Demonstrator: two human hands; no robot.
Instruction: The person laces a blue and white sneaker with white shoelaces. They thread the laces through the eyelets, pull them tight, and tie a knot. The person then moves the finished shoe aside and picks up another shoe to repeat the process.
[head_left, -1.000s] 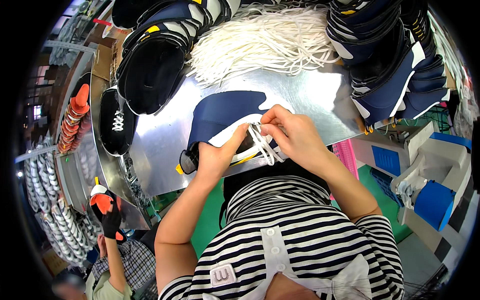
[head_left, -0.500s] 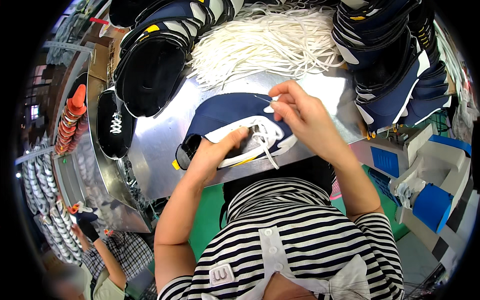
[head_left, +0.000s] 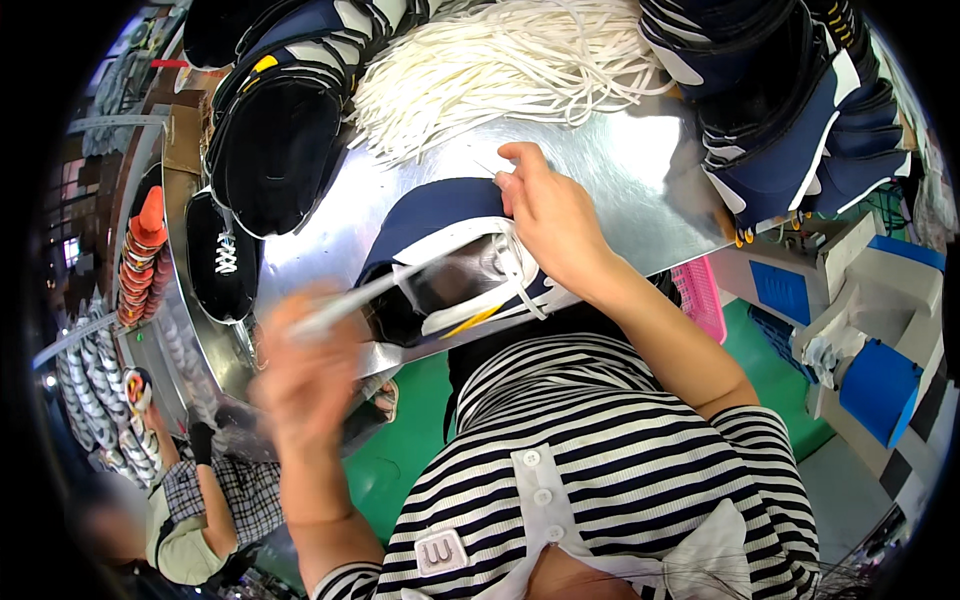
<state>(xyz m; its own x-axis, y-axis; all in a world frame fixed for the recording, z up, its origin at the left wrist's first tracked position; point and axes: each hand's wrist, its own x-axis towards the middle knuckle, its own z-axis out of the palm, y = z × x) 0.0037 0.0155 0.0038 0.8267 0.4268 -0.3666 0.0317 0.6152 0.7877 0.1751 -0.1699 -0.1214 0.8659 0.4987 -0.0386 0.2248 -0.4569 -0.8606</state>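
A navy shoe upper (head_left: 430, 208) with white trim and a yellow stripe lies on the metal table, its opening toward me. A white shoelace (head_left: 385, 286) stretches taut from its eyelets to my left hand (head_left: 310, 365). That hand is smeared by motion, left of the upper, closed on the lace. My right hand (head_left: 550, 215) rests at the upper's far right, thumb and forefinger pinched on a thin needle-like metal tool (head_left: 487, 170) whose tip points left. The right fingers partly hide the toe area. A loose lace end (head_left: 530, 300) hangs over the near side.
White laces (head_left: 500, 75) lie heaped at the back of the metal table (head_left: 640, 170). Stacked uppers stand at left (head_left: 275, 150) and right (head_left: 770, 150). A laced black upper (head_left: 222, 258) lies at the left edge. Below are a pink basket (head_left: 700, 295) and a co-worker (head_left: 190, 525).
My left hand has left the upper's opening and swung down-left, drawing a lace out taut. My right hand has shifted left with the thin tool. The whole view has moved slightly.
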